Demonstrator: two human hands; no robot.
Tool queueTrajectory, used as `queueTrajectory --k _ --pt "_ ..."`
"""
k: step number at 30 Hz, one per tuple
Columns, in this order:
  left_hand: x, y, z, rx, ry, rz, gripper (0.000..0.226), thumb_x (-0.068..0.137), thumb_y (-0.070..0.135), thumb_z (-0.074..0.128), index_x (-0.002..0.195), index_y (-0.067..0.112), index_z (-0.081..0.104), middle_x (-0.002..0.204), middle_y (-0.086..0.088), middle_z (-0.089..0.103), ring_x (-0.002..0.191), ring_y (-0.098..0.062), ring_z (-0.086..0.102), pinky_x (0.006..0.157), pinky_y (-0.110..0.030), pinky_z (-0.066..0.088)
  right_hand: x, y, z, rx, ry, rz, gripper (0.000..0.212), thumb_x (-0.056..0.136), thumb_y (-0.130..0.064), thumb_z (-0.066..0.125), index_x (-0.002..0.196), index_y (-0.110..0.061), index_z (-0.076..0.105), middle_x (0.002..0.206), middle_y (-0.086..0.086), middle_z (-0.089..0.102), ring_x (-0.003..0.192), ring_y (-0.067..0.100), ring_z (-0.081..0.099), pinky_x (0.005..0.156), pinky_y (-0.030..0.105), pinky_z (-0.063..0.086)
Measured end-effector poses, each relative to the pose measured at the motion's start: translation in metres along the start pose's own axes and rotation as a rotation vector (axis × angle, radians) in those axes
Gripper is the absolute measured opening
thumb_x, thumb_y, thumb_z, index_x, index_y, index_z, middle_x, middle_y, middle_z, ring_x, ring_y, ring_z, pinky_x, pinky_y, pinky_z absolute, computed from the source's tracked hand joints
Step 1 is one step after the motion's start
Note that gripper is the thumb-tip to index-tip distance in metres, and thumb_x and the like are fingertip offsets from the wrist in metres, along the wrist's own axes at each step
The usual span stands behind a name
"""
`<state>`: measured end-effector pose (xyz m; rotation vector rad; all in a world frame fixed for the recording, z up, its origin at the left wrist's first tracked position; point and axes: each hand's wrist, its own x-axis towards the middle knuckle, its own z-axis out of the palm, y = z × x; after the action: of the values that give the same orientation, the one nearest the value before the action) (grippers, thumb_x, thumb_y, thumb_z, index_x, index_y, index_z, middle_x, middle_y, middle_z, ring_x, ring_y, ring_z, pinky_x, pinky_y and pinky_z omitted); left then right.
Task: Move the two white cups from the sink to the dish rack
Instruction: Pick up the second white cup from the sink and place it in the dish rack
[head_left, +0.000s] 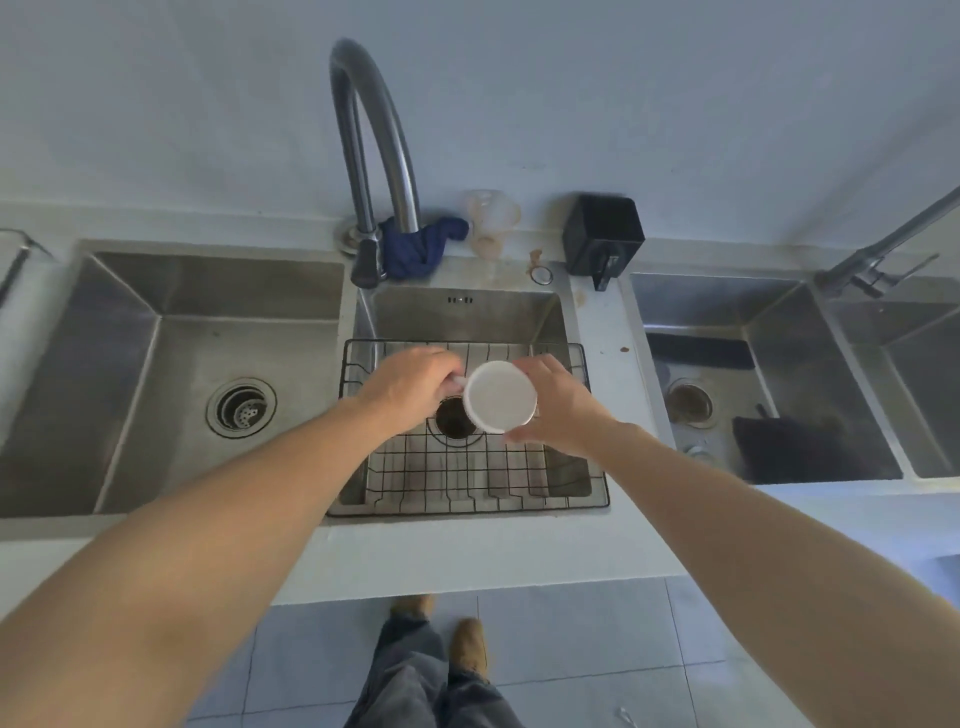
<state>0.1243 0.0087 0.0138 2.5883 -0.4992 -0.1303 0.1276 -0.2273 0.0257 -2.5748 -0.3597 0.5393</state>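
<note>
Holding white cup (500, 396) between both hands, apparently above dish rack (467, 467).

Only one cup (500, 397) shows; its handle is mostly hidden under the left hand (410, 385), and its far wall is covered by the right hand (558, 402). Whether it faces mouth up or base up cannot be told. The hands and cup hide the middle of the rack (467, 467) and part of the drain (451, 417). The right sink (769, 374) is cut by the picture's edge; the dark thing (789, 447) in it is too blurred to name. The pale object (491, 221) behind the tap (374, 156) is unclear.
</note>
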Motion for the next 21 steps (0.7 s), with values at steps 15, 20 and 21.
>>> queueTrajectory --k 15,20,21 --pt "-0.241 -0.040 -0.128 -0.032 0.462 -0.665 0.011 0.093 0.021 0.064 0.084 0.015 0.066 0.074 -0.001 0.065 0.069 -0.024 0.059 0.060 -0.036 0.047 0.002 -0.251 0.014 0.050 -0.266 -0.432 0.065 0.058 -0.032 0.093 0.118 -0.029 0.067 0.102 -0.012 0.072 0.097 0.010 0.068 0.093 0.040 0.057" --pt "-0.338 -0.089 -0.167 -0.007 0.607 -0.839 0.018 0.093 0.015 0.061 0.076 0.017 0.056 0.073 0.003 0.058 0.068 -0.022 0.052 0.060 -0.030 0.033 0.007 -0.369 0.073 0.019 -0.306 -0.559 0.057 0.069 -0.024 0.091 0.121 -0.020 0.068 0.101 -0.004 0.074 0.094 0.011 0.070 0.094 0.040 0.057" --pt "-0.357 -0.101 -0.175 -0.006 0.631 -0.868 0.020 0.093 0.014 0.060 0.075 0.019 0.053 0.074 0.002 0.058 0.068 -0.023 0.053 0.060 -0.030 0.034 0.008 -0.394 0.087 0.007 -0.310 -0.589 0.056 0.070 -0.023 0.090 0.122 -0.020 0.068 0.101 -0.004 0.074 0.093 0.011 0.070 0.094 0.039 0.057"
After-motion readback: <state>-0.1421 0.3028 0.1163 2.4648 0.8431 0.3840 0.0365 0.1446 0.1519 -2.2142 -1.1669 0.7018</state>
